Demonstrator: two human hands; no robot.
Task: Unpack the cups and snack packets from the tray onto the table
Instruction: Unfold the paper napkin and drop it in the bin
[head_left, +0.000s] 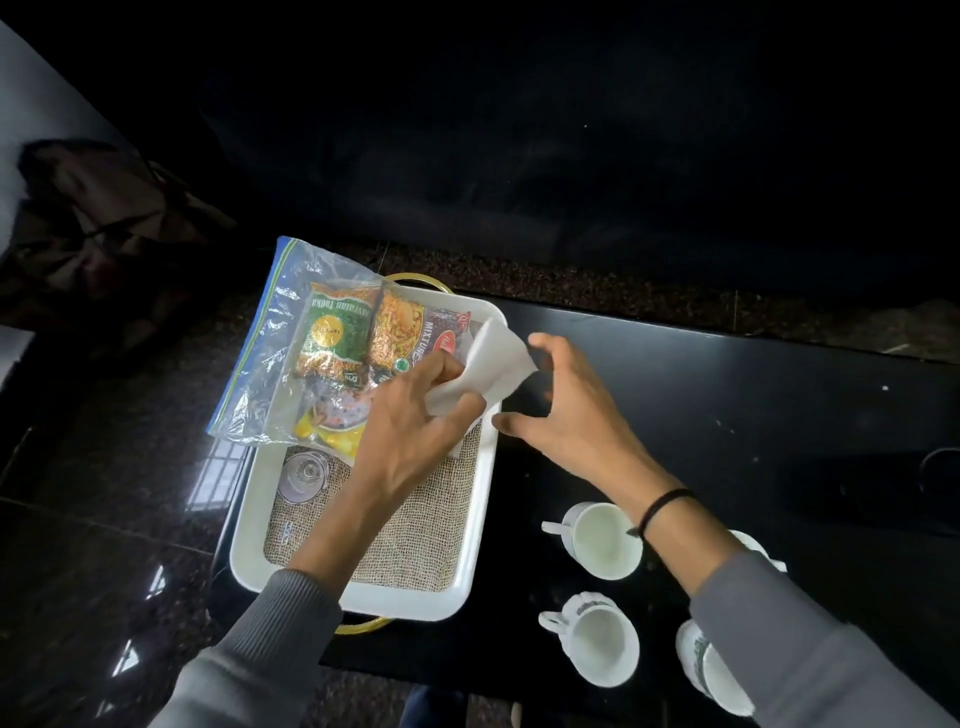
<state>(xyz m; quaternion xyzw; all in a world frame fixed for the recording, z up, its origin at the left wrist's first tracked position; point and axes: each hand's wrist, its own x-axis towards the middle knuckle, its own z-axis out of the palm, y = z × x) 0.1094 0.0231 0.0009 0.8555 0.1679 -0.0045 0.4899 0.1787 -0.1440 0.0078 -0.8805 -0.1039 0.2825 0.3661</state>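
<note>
A white tray (470, 525) lined with burlap sits at the left end of the black table (727, 395). At its far end lies a clear zip bag (270, 338) with several snack packets (337, 332) inside, overhanging the rim. My left hand (415, 415) is over the tray, pinching a white paper napkin (493, 369). My right hand (566, 410) hovers just right of the tray's rim, fingers spread, holding nothing. An upturned clear glass (304, 475) stands in the tray's left side. White cups (602, 540) (597, 644) (706, 670) stand on the table to the right; a further one is partly hidden by my right arm.
The table's far and right parts are bare black surface, with a dark round thing (940, 467) at the right edge. A gold-coloured rim (415, 278) shows under the tray. Dark speckled floor surrounds the table; a dark bundle (98, 223) lies at the far left.
</note>
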